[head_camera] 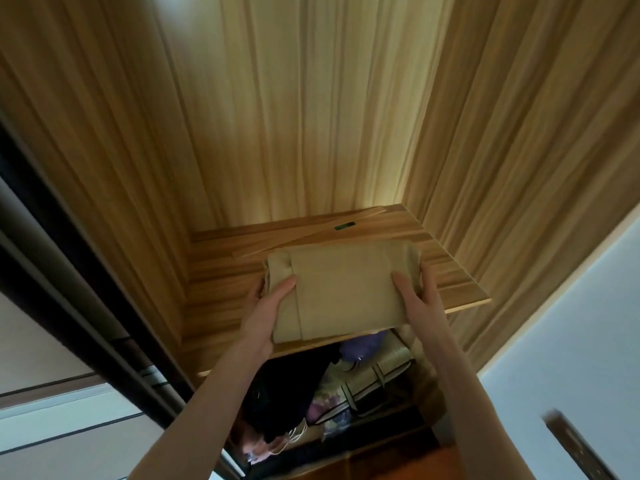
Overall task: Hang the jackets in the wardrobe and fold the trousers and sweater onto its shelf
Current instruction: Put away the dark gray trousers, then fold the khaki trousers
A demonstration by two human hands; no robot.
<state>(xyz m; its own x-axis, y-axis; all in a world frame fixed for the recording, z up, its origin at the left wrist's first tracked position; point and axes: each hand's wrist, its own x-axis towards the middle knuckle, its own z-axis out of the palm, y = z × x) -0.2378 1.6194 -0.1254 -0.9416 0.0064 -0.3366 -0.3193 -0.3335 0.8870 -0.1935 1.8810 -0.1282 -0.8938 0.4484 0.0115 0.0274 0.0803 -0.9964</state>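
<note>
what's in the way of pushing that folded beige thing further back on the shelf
Little, as far as can be seen. The folded beige garment, held at its sides by the left hand and right hand, lies on the shelf. Behind it only thin wooden strips lie flat toward the back wall.

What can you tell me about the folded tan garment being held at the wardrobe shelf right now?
The folded tan garment is a flat, roughly rectangular bundle of smooth woven-looking cloth, with layered folds bunched at its left end and a seam line down its left part. It lies over the front part of the wooden shelf, its near edge at the shelf's front lip. The left hand grips its left side, the right hand its right side, thumbs on top.
</note>
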